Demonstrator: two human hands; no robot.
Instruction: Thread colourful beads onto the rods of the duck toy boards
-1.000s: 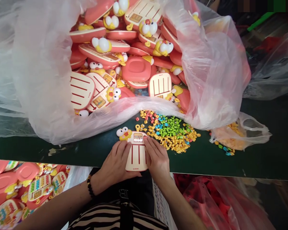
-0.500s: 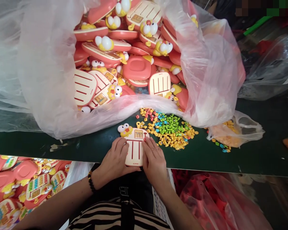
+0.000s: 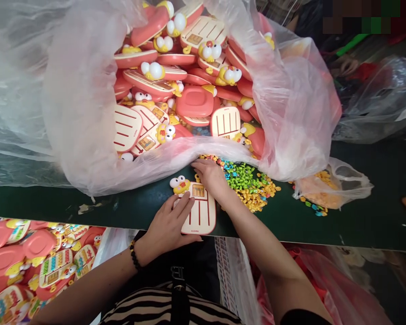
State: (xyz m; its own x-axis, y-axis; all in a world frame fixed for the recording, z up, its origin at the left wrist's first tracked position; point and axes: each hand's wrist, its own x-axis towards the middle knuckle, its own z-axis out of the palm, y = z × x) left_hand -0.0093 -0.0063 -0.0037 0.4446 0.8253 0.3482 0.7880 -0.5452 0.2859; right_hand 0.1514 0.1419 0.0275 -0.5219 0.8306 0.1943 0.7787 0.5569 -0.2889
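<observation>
Green table [image 3: 54, 205] is carrying a clear bag [image 3: 77, 113] of red duck toys [image 3: 194, 101]; the left hand [image 3: 165, 223] is spreading fingers on one toy [image 3: 201, 212], the right hand [image 3: 209, 177] is pressing fingers together beside loose pieces [image 3: 246, 185].

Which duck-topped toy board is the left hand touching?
The cream, red-striped board under the left hand, alone on the green tabletop; others lie heaped in the plastic bag or piled lower left.
</observation>
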